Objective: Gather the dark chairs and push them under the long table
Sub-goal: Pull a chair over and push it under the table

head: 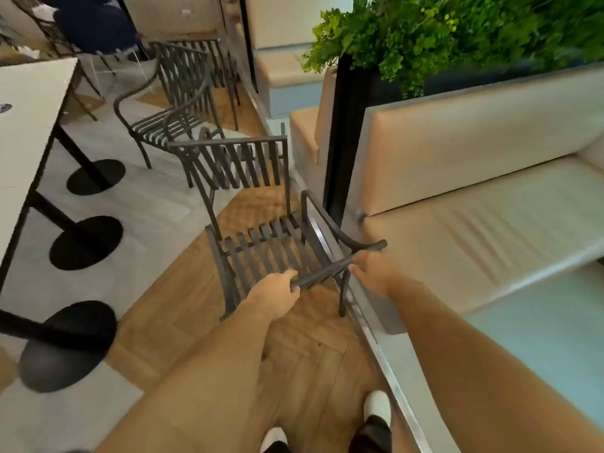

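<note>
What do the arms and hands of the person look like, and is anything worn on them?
Both forearms are bare as far as the picture shows: no sleeve is in view. The left hand and the right hand wear no gloves. No watch, bracelet or ring can be seen, though the image is somewhat blurred, so small items could be missed.

I see dark chair [261, 243]: matt slatted metal. Floor [183, 308]: matt herringbone wood beside grey tile. Bench [474, 178]: smooth beige leather-like padding. Worktop [23, 125]: smooth white.
</note>
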The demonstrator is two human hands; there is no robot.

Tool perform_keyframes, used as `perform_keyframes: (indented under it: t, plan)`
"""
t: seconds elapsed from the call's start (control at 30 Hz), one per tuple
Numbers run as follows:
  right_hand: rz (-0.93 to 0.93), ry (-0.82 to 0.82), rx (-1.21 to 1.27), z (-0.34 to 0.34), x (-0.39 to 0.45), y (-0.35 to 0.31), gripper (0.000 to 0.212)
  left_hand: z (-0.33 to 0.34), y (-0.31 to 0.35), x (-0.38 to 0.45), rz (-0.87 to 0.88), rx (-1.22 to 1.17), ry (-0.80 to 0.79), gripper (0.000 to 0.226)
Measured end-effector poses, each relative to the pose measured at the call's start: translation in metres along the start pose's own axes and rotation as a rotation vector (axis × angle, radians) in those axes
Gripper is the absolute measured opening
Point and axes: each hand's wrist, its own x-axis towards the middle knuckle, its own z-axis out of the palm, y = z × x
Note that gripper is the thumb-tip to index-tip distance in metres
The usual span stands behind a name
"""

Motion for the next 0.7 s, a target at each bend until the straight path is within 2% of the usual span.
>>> perform_keyframes:
  t: [0.2,0.4,0.53,0.7]
  plan:
    - [-0.070,-0.168,-0.068,-0.016,0.045,0.029,0.038,0.015,0.017,0.026,-0.205,-0.078,0.002,0.058]
    - [-0.146,-0.310,-0.126,-0.013,0.082,0.049,0.049,0.029,0.028,0.047,-0.293,-0.121,-0.013,0.061]
    - [-0.188,-0.366,-0.171,0.005,0.104,0.046,0.051,0.044,0.011,0.055,-0.379,-0.113,-0.046,0.063]
    - [-0.198,-0.438,-0.289,0.040,0.126,0.038,0.055,0.062,-0.019,0.066,-0.395,-0.082,-0.023,0.061]
